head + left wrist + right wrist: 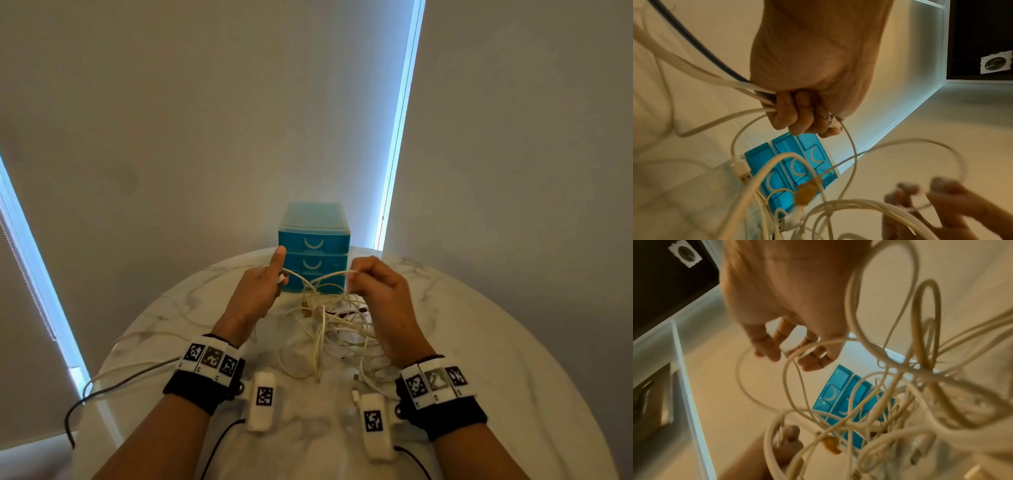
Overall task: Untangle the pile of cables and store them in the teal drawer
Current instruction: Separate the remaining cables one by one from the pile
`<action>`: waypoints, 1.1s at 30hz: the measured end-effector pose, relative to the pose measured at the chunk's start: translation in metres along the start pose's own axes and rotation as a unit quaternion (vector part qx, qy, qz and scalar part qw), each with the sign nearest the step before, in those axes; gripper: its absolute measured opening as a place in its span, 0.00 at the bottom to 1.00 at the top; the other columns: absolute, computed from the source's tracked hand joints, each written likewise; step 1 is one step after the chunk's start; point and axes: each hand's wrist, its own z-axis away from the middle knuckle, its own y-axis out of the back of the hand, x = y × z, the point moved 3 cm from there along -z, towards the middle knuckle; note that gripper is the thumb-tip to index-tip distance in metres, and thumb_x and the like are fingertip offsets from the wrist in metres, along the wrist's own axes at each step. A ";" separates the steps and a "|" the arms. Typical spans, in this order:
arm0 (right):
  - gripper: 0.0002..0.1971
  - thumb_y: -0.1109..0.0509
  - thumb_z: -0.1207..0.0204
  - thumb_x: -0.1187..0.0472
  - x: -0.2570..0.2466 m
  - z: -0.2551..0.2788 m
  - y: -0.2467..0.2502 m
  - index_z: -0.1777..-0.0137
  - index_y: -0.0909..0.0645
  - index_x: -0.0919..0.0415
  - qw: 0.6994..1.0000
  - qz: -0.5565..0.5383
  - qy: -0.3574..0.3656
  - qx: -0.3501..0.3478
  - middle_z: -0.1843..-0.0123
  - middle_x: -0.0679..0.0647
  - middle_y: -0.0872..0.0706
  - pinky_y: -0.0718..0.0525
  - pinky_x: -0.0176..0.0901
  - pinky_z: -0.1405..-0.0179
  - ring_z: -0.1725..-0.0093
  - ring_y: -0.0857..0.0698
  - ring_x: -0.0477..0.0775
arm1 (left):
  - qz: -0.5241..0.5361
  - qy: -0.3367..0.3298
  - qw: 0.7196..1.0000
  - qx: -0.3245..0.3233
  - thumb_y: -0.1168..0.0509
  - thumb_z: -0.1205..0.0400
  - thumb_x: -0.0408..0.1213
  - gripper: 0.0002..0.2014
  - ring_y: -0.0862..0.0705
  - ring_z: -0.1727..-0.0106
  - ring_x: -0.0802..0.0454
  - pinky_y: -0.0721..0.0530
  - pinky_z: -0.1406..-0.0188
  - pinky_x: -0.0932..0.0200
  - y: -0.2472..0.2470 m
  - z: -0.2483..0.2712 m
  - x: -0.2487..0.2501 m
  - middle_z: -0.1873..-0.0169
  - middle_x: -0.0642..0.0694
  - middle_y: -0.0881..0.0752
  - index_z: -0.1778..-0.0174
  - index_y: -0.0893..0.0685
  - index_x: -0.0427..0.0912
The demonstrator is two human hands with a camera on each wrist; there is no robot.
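A tangle of white cables (337, 329) lies on the round marble table (486, 342), in front of the teal drawer unit (313, 246), whose three drawers are all shut. My left hand (279, 279) is raised above the pile with its index finger pointing up. In the left wrist view its other fingers (797, 116) are curled round several cables, white ones and a dark one. My right hand (354, 274) pinches a white cable (334, 274) that arcs between both hands. The right wrist view shows the right hand's fingers (812, 353) around that cable, with loops (900, 386) hanging across the drawer unit (846, 402).
A dark cable (113, 387) and a white one trail from my left hand over the table's left edge. The drawer unit stands at the table's far edge against a plain wall. An orange connector (805, 193) sits in the pile.
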 end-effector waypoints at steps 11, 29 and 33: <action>0.07 0.28 0.19 0.61 0.000 0.004 0.026 0.48 0.12 0.63 0.927 -0.347 -0.139 -0.002 0.70 0.54 0.29 0.12 0.53 0.44 0.63 0.24 0.53 | -0.029 0.045 0.998 0.043 0.53 0.13 0.75 0.42 0.10 0.54 0.43 0.13 0.38 0.37 0.003 -0.004 -0.010 0.50 0.35 0.07 0.48 0.07 0.42; 0.19 0.43 0.05 0.52 0.015 -0.010 0.028 0.35 0.13 0.61 0.963 -0.251 -0.082 0.046 0.63 0.52 0.26 0.29 0.44 0.63 0.65 0.28 0.49 | -0.034 0.126 0.988 -0.079 0.61 0.22 0.83 0.38 0.38 0.77 0.56 0.41 0.76 0.60 -0.003 -0.004 -0.014 0.78 0.53 0.31 0.70 0.30 0.51; 0.19 0.41 0.04 0.53 0.037 -0.009 0.042 0.40 0.07 0.53 0.980 -0.066 -0.126 0.139 0.61 0.50 0.20 0.28 0.43 0.63 0.65 0.30 0.47 | -0.035 0.122 0.976 -0.180 0.51 0.26 0.88 0.39 0.37 0.74 0.55 0.39 0.74 0.58 -0.010 0.003 -0.005 0.74 0.51 0.30 0.69 0.24 0.51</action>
